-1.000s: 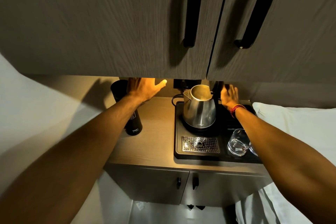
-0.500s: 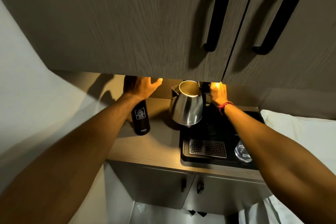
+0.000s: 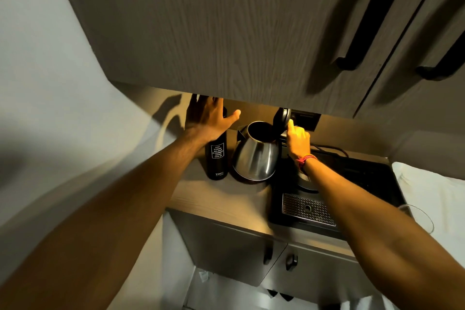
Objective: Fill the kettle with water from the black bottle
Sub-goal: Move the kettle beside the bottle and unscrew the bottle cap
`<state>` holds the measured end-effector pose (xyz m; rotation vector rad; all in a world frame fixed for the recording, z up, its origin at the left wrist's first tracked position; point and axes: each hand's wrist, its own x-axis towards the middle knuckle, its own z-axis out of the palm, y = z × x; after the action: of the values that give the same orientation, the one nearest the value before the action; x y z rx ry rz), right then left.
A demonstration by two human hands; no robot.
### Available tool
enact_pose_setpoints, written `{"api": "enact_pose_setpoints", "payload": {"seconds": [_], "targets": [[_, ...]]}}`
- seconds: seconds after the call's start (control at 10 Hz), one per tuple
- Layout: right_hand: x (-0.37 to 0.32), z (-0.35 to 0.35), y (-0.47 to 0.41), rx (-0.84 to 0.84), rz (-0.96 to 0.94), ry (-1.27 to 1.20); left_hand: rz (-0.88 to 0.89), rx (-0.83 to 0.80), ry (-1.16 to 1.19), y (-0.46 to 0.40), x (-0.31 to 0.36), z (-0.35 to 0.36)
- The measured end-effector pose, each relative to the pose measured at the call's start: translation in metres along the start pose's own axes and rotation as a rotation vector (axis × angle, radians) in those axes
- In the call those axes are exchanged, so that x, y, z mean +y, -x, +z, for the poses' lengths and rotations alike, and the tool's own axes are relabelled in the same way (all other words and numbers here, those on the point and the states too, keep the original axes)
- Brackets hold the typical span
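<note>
The steel kettle [image 3: 255, 156] stands on the wooden counter [image 3: 226, 199] with its black lid [image 3: 282, 118] flipped up and its mouth uncovered. My right hand [image 3: 298, 139] is wrapped around the kettle's handle at its right side. Just left of the kettle, nearly touching it, the black bottle [image 3: 216, 158] with white lettering stands upright. My left hand [image 3: 208, 118] hovers in front of the bottle's top with fingers spread, and the top is hidden behind it.
A black tray [image 3: 352, 184] with the kettle's round base [image 3: 305, 182] and a metal drip grate [image 3: 307, 209] lies to the right. A clear glass [image 3: 420, 216] shows at its right edge. An overhead cabinet [image 3: 226, 27] hangs low. Cabinet doors [image 3: 239, 251] sit below the counter.
The kettle has come off its base on the tray and moved left onto the counter beside the bottle, held by my right hand. My left hand stays spread at the bottle's top.
</note>
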<state>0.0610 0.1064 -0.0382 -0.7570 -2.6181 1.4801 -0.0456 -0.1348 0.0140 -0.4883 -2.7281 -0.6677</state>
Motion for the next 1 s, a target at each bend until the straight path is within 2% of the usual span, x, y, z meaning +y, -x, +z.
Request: {"api": "enact_pose_setpoints", "payload": {"seconds": [0.1,0.2,0.3,0.4,0.7,1.0], "targets": [[-0.015,0.011,-0.005,0.021,0.090,0.013,0.045,0.111,-0.146,0.002,-0.012,-0.005],[-0.003,0.024,-0.032,0.053,-0.014,0.033,0.052,0.085,-0.189,0.004,-0.019,-0.005],[-0.024,0.037,-0.035,0.137,-0.221,0.036,0.078,0.068,-0.179,0.004,-0.023,-0.006],[-0.026,0.043,-0.037,0.145,-0.255,0.032,0.100,0.061,-0.183,0.004,-0.025,-0.007],[-0.032,0.055,-0.045,0.166,-0.245,0.058,0.105,-0.030,-0.187,0.006,-0.032,-0.002],[-0.030,0.058,-0.056,0.140,-0.242,0.070,0.125,-0.012,-0.190,0.003,-0.039,0.005]]}}
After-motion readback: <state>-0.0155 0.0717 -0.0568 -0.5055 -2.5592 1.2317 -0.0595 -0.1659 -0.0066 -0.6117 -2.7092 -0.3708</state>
